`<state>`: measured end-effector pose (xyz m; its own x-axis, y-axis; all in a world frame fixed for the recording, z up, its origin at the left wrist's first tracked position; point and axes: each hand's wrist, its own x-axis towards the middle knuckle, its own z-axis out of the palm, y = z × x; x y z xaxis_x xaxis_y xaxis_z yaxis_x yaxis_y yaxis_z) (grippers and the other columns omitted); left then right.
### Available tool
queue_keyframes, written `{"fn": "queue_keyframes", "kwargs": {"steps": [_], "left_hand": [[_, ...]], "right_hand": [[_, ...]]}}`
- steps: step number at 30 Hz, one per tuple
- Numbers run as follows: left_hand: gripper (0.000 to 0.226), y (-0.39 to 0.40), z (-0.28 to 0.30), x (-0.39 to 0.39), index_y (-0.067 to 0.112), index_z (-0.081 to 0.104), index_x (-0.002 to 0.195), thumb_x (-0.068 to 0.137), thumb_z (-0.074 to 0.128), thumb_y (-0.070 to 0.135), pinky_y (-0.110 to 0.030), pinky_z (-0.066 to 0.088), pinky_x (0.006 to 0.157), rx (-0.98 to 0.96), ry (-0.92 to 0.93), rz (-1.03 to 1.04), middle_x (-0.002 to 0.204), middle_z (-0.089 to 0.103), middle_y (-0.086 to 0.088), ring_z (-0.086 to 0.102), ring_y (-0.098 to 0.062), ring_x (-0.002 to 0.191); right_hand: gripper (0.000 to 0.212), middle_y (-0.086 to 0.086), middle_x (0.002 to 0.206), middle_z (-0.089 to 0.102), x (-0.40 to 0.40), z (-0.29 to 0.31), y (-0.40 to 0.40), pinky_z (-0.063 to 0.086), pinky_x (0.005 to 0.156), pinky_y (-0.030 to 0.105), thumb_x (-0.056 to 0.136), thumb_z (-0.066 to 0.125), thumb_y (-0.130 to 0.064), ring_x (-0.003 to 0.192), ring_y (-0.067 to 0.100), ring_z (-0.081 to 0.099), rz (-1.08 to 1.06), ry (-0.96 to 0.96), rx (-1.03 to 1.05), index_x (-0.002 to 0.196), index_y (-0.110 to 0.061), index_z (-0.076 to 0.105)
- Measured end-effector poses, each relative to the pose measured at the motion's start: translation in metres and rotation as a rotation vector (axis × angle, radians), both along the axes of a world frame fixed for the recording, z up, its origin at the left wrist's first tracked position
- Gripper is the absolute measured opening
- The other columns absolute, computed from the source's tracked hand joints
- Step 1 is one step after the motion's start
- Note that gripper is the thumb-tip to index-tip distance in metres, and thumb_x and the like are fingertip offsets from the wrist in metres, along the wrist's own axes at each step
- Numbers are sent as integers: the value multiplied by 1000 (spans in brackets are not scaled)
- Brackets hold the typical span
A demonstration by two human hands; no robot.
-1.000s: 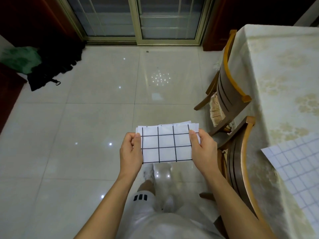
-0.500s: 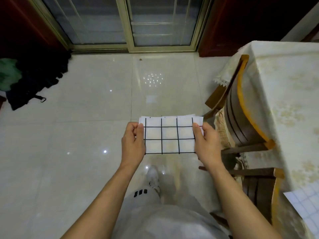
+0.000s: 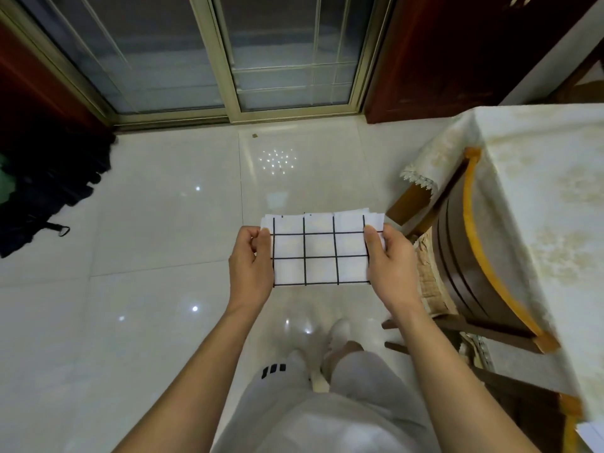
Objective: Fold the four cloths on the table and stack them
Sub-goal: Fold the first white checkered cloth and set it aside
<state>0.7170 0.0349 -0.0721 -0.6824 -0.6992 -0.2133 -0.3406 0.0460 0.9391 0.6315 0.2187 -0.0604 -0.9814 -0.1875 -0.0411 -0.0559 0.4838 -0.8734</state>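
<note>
one folded cloth [image 3: 320, 250], two chairs [image 3: 474, 256], one table [image 3: 539, 178]

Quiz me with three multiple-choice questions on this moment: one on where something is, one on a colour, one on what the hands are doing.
1. The folded cloth is:
A. on the table
B. held in the air above the floor
C. on a chair

2. Its grid lines are:
A. black
B. red
C. green

3. The left hand and right hand:
A. hang empty
B. only one holds the cloth
C. each grip one side of it

Answers: B, floor tiles show beneath it; A, dark lines on white; C, a thumb lies over each side edge.
</note>
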Motion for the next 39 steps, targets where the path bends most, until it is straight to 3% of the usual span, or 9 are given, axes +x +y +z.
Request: {"fn": "queue_keyframes", "kwargs": {"steps": [6,9,14,17,19,23,30,36,39], "left_hand": [[21,-8,-5,-55,20,50,84,104,46,27,-19,39,59,-9,15,-37,78,52,-4,44,-4,64],[22,-9,-7,-92,19,50,84,103,46,27,-21,39,60,-11,-5,-47,77,51,-3,43,-5,64],[20,-6,-4,-168,15,51,88,104,45,27,-18,40,60,-45,-4,-88,76,51,-2,44,-3,63],[20,-3,-1,-217,15,51,88,104,45,27,-22,40,60,-63,-7,-113,76,51,-3,44,-4,64],[21,0,0,-245,18,49,85,104,45,28,-21,39,60,-71,-8,-124,76,50,-1,43,-4,64],[22,6,1,-293,20,49,84,104,45,28,-18,41,60,-75,0,-144,77,52,-2,46,-3,65],[20,10,4,-361,15,51,88,104,45,26,-14,43,59,-88,21,-208,79,57,3,49,3,65],[20,16,-2,-427,22,49,85,104,45,27,-10,42,57,-115,22,-331,79,56,2,49,7,63],[19,22,-9,-465,25,50,86,104,45,28,-15,44,59,-85,18,-399,79,56,5,50,6,64]], "right_hand": [[33,2,61,53,-52,-9,-5,36,52,27,103,51,-25,54,6,44,-40,-8,10,74,-8,52],[40,-6,56,41,-87,-10,-7,30,49,18,102,52,-21,51,3,37,-71,-9,9,64,-19,39],[41,-2,57,39,-157,-7,-3,29,50,19,103,52,-22,53,7,35,-105,-34,13,65,-15,36],[41,5,58,45,-202,-11,4,35,56,31,103,51,-26,54,14,39,-138,-16,4,67,-10,39],[42,11,64,55,-231,-17,10,43,61,40,102,50,-35,61,26,51,-152,-26,18,76,-2,49],[43,2,66,58,-277,-20,15,48,69,47,101,46,-41,65,22,54,-173,-53,16,81,-4,54],[45,14,70,61,-331,-20,21,47,66,44,97,45,-43,70,33,56,-249,-54,-24,81,-2,55],[24,-5,80,69,-372,-22,33,45,65,23,103,49,-28,74,7,61,-340,-77,-20,92,-13,64],[26,-2,82,71,-394,-26,40,46,68,31,103,49,-30,77,14,63,-423,-77,-11,92,-12,65]]}}
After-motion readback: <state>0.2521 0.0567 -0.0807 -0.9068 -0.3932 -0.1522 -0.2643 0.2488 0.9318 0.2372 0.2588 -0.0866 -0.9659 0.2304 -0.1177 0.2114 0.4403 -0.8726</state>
